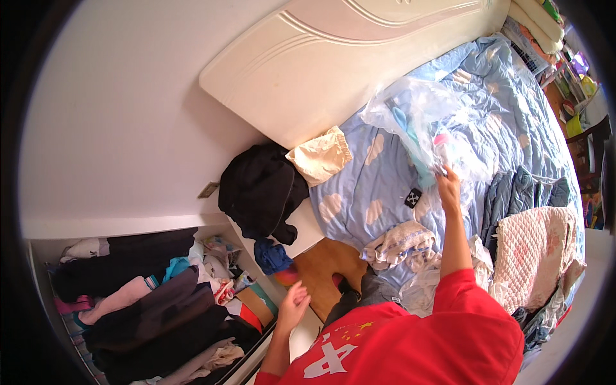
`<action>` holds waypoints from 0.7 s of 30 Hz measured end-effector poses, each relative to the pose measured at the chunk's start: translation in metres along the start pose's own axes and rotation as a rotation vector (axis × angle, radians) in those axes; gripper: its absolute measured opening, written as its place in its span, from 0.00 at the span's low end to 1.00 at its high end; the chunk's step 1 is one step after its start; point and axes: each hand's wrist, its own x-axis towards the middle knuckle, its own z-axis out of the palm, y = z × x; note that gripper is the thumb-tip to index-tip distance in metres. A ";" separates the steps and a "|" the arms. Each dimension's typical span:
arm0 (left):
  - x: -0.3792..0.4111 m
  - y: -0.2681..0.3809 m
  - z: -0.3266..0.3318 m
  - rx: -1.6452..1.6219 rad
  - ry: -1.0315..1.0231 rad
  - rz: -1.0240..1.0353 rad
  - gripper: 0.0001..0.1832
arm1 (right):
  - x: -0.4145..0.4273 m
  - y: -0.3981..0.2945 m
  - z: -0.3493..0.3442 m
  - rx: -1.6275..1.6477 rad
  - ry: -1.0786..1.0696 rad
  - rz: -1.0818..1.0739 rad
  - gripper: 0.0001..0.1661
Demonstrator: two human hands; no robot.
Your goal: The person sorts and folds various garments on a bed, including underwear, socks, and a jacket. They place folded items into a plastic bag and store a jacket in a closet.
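Observation:
My right hand (448, 185) grips the edge of a clear plastic bag (414, 103) over the bed. Light blue cloth (404, 125) and something pink and white show in or under the plastic. Just left of that hand a black phone-like item (412, 198) with a white crossed-arrow mark lies on the blue cloud-patterned quilt (356, 159). Below it is a crumpled beige and blue cloth (404, 243). My left hand (294, 304) hangs over the floor near the open wardrobe, fingers loosely apart, holding nothing.
Clothes hang in the wardrobe (144, 288) at lower left. A black garment (262, 187), a blue cloth (272, 256) and a cream cloth (320, 156) lie by the headboard (337, 62). Folded dark blue clothing (515, 192) and a pink quilted pad (534, 255) are at right.

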 end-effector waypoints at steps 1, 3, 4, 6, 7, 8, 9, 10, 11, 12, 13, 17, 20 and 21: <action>0.015 0.017 0.008 0.023 -0.016 0.069 0.29 | -0.014 -0.009 -0.010 0.136 -0.046 0.031 0.19; 0.048 0.040 0.022 0.017 -0.092 0.140 0.34 | -0.037 -0.025 -0.036 0.418 -0.038 0.099 0.17; 0.063 0.055 0.031 0.004 -0.130 0.182 0.37 | -0.046 -0.023 -0.050 0.464 -0.066 0.069 0.17; 0.091 0.078 0.051 -0.193 -0.229 0.191 0.39 | -0.065 -0.022 -0.067 0.436 -0.134 0.043 0.16; 0.106 0.087 0.062 -0.375 -0.282 0.156 0.40 | -0.073 -0.021 -0.073 0.404 -0.192 0.050 0.17; 0.123 0.096 0.069 -0.505 -0.299 0.135 0.40 | -0.079 -0.010 -0.078 0.325 -0.248 0.077 0.19; 0.140 0.103 0.076 -0.637 -0.311 0.111 0.40 | -0.086 -0.002 -0.082 0.287 -0.323 0.061 0.19; 0.158 0.109 0.082 -0.653 -0.259 0.080 0.37 | -0.093 0.009 -0.088 0.088 -0.330 -0.004 0.18; 0.177 0.112 0.088 -0.668 -0.208 0.049 0.35 | -0.099 0.017 -0.092 -0.110 -0.333 -0.069 0.18; 0.196 0.112 0.091 -0.680 -0.152 0.018 0.33 | -0.105 0.011 -0.095 -0.076 -0.300 -0.041 0.18; 0.215 0.106 0.091 -0.672 -0.153 -0.012 0.30 | -0.114 -0.008 -0.097 -0.040 -0.265 -0.010 0.19; 0.282 0.088 0.071 -0.395 -0.109 -0.081 0.19 | -0.118 -0.019 -0.113 0.212 -0.151 -0.023 0.19; 0.333 0.101 0.051 0.427 0.175 0.406 0.22 | -0.110 -0.041 -0.133 0.231 -0.087 -0.156 0.12; 0.351 0.104 0.045 0.530 0.264 0.597 0.24 | -0.110 -0.029 -0.140 0.264 0.031 -0.183 0.09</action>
